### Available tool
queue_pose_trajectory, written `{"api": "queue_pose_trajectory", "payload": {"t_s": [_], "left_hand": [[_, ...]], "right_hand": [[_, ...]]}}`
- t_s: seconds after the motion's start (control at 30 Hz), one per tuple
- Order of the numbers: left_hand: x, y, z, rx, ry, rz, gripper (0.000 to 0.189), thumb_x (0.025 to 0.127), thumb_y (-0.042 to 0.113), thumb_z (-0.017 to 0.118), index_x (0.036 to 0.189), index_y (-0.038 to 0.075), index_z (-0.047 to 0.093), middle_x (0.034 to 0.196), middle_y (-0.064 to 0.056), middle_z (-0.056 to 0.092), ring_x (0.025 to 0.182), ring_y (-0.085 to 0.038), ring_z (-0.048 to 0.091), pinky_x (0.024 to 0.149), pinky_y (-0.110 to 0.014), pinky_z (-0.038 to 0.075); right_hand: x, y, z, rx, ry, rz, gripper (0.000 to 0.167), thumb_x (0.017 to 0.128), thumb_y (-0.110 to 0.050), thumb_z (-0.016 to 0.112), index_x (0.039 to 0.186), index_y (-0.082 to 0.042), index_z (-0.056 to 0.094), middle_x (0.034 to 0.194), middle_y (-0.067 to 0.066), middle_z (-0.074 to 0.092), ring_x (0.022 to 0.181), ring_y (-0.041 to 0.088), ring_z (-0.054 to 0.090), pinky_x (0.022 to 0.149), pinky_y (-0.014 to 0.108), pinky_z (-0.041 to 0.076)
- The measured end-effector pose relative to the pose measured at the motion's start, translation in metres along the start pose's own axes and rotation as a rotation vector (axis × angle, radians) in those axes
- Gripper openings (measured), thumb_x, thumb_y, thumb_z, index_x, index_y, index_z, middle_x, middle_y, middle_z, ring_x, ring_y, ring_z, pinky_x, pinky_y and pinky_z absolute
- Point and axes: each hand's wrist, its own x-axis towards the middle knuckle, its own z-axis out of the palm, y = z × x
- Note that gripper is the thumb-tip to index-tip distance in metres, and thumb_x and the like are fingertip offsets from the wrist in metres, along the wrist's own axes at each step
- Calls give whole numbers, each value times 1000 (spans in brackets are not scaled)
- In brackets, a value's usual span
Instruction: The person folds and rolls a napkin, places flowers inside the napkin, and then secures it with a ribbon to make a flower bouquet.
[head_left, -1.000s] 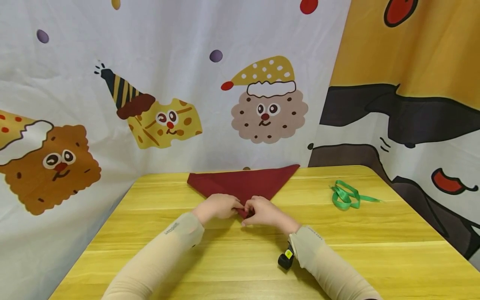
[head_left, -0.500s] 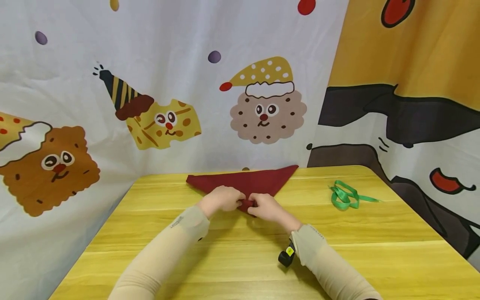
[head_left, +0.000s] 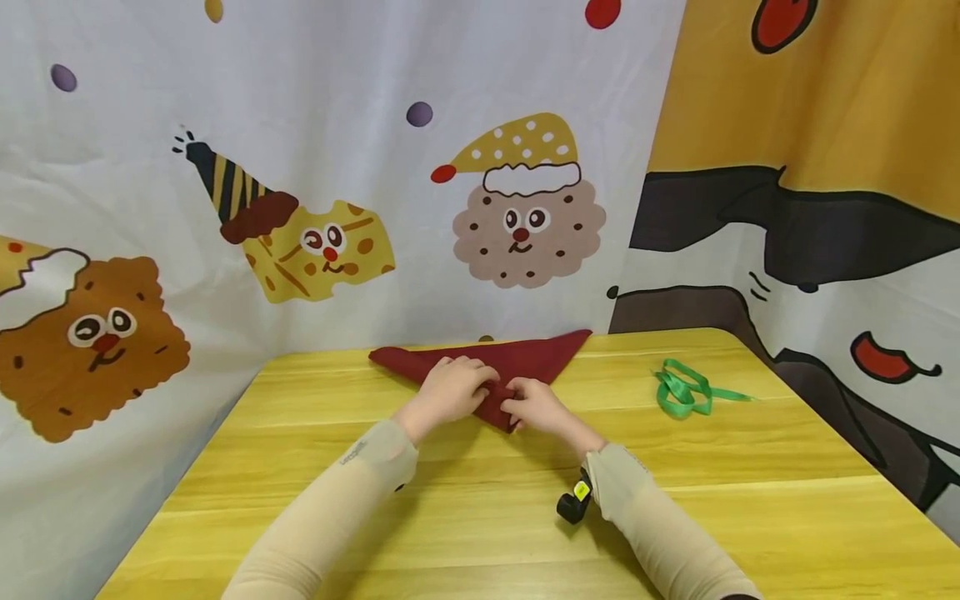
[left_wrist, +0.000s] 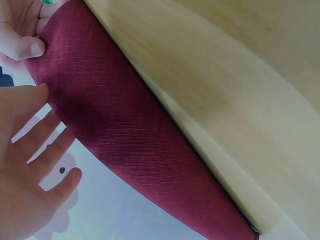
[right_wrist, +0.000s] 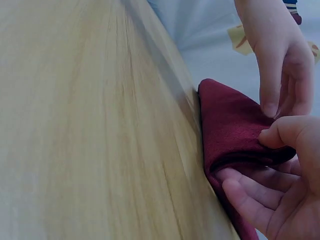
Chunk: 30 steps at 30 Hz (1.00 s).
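A dark red cloth (head_left: 525, 360), folded into a triangle, lies at the far side of the table with its point toward me. My left hand (head_left: 452, 387) holds the rolled near edge of the cloth; in the left wrist view its thumb (left_wrist: 37, 94) meets the edge while fingertips go behind the fabric. My right hand (head_left: 542, 408) pinches the fold close by. The right wrist view shows the right thumb (right_wrist: 275, 136) on top of the cloth and fingers inside the fold. Both hands are close together but apart.
A loose green ribbon (head_left: 684, 390) lies on the right side of the wooden table (head_left: 480, 517). Behind the table's far edge hangs a white curtain (head_left: 337, 100) printed with cartoon figures. A small black device (head_left: 573, 504) is strapped at my right wrist.
My left hand has moved slightly up and away from me, over the cloth. The near point of the cloth now shows more between the hands, and its fold has shifted. The ribbon lies still.
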Motion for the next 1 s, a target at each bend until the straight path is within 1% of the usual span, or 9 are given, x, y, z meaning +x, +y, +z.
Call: {"api": "queue_pose_trajectory", "payload": {"t_s": [0.1,0.17,0.27,0.37,0.57,0.7,0.87,1.0], "left_hand": [[-2,0,0,-17,39,-3,25,96,23,63,120,23,68,117,4,63,107,-19,56,90,-41,44],[-3,-1,0,-25,50,-6,26,95,23,63,121,23,68,119,3,62,109,-20,55,90,-41,45],[-5,-1,2,-38,41,-5,27,95,21,63,121,22,68,121,2,62,110,-20,55,91,-41,45],[-7,-2,4,-42,19,2,29,95,21,63,124,21,67,122,1,60,112,-20,54,92,-41,46],[-9,-2,9,-55,-7,15,36,95,22,63,131,21,62,130,-1,56,118,-21,51,92,-41,47],[-9,0,10,-76,-54,13,42,96,25,62,137,20,57,138,-3,52,126,-22,47,96,-42,45],[-8,1,13,-110,-141,-5,51,97,31,59,145,20,47,149,-6,41,136,-24,39,104,-44,38],[-5,1,19,-116,-225,-17,56,99,37,54,151,22,37,155,-4,32,141,-23,30,109,-44,31]], "right_hand": [[2,3,0,33,26,15,12,92,-3,59,101,5,60,74,12,63,63,25,65,57,38,55],[4,7,0,44,41,22,11,92,-4,60,100,4,60,74,12,63,62,24,65,57,37,55],[6,11,-1,49,56,33,9,92,-4,61,98,3,60,74,11,64,61,23,65,56,36,55],[7,15,-1,60,64,45,10,91,-5,61,97,2,60,74,12,64,60,23,65,56,35,55],[7,18,-2,84,71,52,11,91,-4,63,98,3,60,75,12,65,60,24,66,56,35,55],[6,19,-4,85,87,53,12,90,-4,63,99,4,61,75,11,66,61,24,66,56,35,55],[8,21,-6,88,103,70,13,89,-5,64,98,4,61,74,10,67,60,23,66,55,34,55],[10,25,-8,79,111,83,12,89,-5,65,97,4,61,71,10,66,58,23,66,54,33,54]]}}
